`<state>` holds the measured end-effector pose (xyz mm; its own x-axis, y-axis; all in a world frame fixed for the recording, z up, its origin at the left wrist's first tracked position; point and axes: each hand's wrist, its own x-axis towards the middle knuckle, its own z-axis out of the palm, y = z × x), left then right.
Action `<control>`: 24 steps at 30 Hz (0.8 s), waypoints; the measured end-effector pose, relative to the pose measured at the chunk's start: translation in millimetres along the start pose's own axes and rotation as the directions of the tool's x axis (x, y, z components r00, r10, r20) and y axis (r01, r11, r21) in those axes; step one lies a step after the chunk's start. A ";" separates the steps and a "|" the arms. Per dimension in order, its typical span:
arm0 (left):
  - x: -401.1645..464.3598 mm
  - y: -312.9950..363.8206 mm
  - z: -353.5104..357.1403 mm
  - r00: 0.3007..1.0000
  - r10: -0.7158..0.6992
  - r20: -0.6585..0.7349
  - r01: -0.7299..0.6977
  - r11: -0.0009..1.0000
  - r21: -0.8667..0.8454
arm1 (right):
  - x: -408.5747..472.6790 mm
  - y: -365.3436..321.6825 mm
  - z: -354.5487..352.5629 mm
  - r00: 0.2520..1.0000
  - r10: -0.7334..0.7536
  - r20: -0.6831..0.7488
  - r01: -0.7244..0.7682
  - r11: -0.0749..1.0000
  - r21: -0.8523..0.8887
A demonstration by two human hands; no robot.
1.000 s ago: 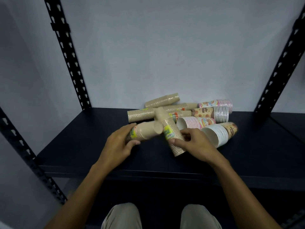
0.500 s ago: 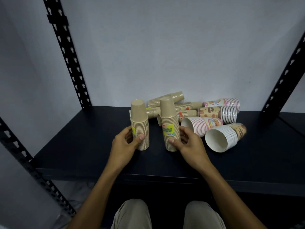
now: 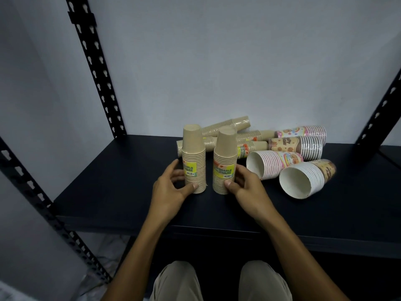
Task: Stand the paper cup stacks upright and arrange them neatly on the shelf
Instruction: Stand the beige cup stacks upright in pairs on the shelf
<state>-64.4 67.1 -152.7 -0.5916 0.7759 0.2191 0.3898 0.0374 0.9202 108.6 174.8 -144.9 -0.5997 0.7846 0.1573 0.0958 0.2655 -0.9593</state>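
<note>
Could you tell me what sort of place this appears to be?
Probably a storeroom or stockroom: a dark metal shelf on slotted black uprights against a bare wall, holding shrink-wrapped retail packs of paper cups.

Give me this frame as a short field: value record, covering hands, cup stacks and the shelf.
left hand: grips left upright kraft stack near its base
right hand: grips right upright kraft stack near its base
upright stacks: two, mouths down, side by side, apart
lying kraft stacks: piled behind the upright pair
lying printed stacks: four, to the right
shelf: dark
</note>
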 end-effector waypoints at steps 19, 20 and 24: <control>-8.8 2.8 4.2 0.998 0.053 -0.031 -0.049 0.994 0.102 | -1.1 10.1 11.5 0.995 -0.083 -0.063 0.076 0.993 -0.095; -8.8 3.2 4.6 0.998 0.055 -0.030 -0.052 0.992 0.116 | -1.4 10.3 11.6 0.995 -0.084 -0.060 0.077 0.992 -0.104; -9.5 4.1 3.6 0.999 0.031 -0.032 -0.026 0.991 0.132 | -2.5 13.6 11.2 0.991 -0.115 -0.069 0.103 0.981 -0.164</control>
<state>-54.6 62.2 -152.2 -0.6017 0.7561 0.2576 0.4951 0.1000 0.8630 102.5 170.1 -161.0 -0.5502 0.7857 0.2826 0.1628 0.4328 -0.8867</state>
